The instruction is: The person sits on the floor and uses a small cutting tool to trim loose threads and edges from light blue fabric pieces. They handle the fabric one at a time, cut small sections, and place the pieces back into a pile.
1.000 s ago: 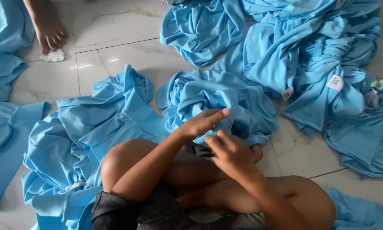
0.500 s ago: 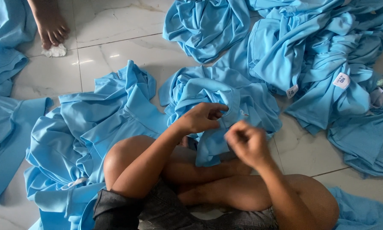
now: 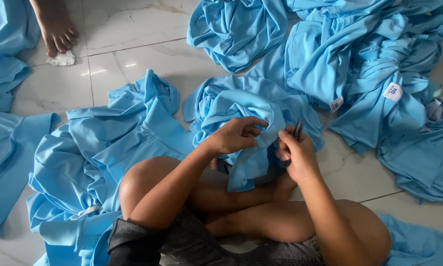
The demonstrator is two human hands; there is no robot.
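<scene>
We see a light blue garment of smooth, slightly shiny fabric (image 3: 241, 111) bunched in loose folds on the pale marble floor, just ahead of the crossed legs. Its near edge is lifted off the floor and pinched up into a fold, with a flap hanging down over the shin. Right beside that raised fold we see a small dark metal cutting tool (image 3: 296, 132), upright, its tips pointing up.

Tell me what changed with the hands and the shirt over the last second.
The left hand went from resting open on the light blue garment to a pinching grip on a lifted fold. The right hand rose beside it, holding a small dark tool. The surrounding blue piles and another person's foot stayed put.
</scene>
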